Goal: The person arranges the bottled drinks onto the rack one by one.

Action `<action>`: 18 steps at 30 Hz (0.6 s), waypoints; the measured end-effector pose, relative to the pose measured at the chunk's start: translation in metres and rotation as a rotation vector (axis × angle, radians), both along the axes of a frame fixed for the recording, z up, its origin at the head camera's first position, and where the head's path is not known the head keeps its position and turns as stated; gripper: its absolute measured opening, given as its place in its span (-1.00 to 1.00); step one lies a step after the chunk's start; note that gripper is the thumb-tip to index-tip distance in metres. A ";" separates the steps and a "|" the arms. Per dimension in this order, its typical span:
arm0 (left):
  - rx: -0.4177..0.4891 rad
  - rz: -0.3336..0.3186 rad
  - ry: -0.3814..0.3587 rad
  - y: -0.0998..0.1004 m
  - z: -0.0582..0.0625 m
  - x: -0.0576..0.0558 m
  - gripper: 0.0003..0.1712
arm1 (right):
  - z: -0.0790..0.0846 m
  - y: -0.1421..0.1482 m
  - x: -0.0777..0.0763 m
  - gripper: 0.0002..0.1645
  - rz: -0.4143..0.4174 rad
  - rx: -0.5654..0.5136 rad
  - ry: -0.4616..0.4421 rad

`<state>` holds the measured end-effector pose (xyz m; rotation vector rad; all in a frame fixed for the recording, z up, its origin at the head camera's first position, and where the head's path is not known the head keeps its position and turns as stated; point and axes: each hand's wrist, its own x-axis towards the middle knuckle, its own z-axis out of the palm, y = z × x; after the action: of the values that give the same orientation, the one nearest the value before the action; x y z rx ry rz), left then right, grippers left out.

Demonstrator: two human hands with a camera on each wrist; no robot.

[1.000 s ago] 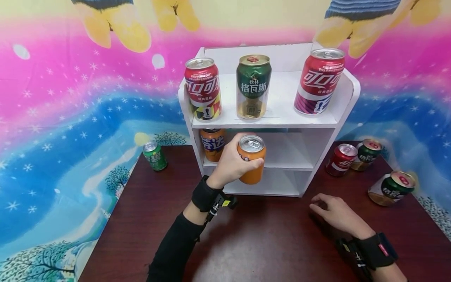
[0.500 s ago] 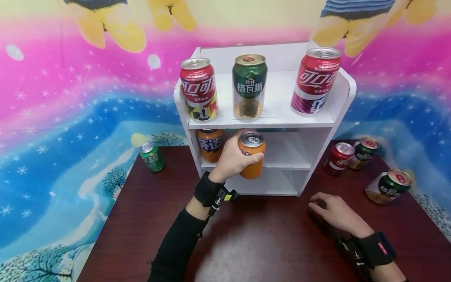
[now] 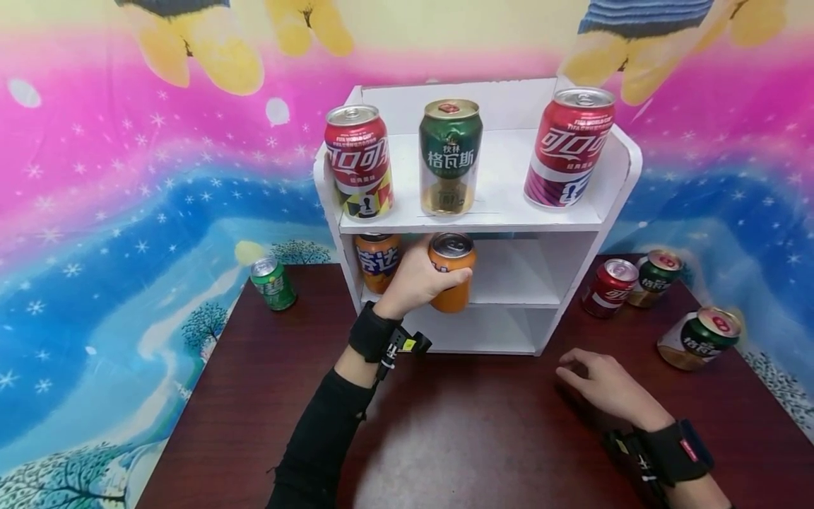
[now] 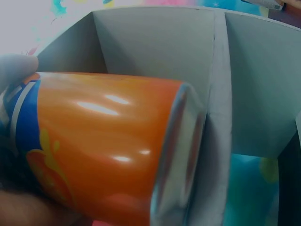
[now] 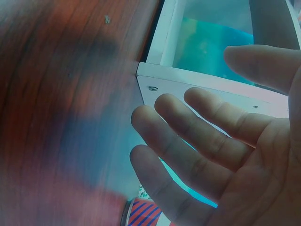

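Observation:
My left hand grips an orange soda can at the front of the middle shelf of a white rack. Thumb and fingers wrap the can's sides, its top facing up. In the left wrist view the can's base overlaps the shelf board's edge. Left of it, another orange soda can stands on the same shelf. My right hand is low over the table at the right, holding nothing. Its fingers are relaxed and spread in the right wrist view.
Two red cola cans and a green kvass can stand on the top shelf. A green can is on the dark table at left. To the right are a red can and two kvass cans.
My left hand has brought the orange soda can slightly upward and inward to the middle shelf, its top now partly nearer the upper board. The right hand has stayed in place.

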<state>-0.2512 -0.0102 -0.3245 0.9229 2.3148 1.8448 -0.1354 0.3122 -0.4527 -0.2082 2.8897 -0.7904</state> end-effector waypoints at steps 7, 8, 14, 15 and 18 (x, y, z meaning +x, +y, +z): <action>-0.049 -0.017 0.003 -0.003 0.004 -0.005 -0.24 | 0.000 -0.001 -0.001 -0.65 0.002 0.008 0.012; -0.058 -0.017 0.007 -0.003 0.004 -0.006 -0.23 | 0.000 -0.001 -0.001 -0.65 0.003 0.010 0.015; -0.076 -0.005 0.043 -0.003 0.003 -0.010 -0.22 | -0.001 -0.001 -0.001 -0.67 0.009 0.011 0.021; -0.071 -0.002 0.045 -0.004 0.002 -0.011 -0.23 | -0.001 -0.001 -0.001 -0.67 0.009 0.010 0.020; -0.050 0.009 0.038 -0.004 0.001 -0.011 -0.25 | -0.001 -0.001 -0.001 -0.65 0.007 0.010 0.015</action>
<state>-0.2618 -0.0145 -0.3233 0.9510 2.3795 1.7799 -0.1362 0.3115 -0.4537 -0.2242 2.9049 -0.7758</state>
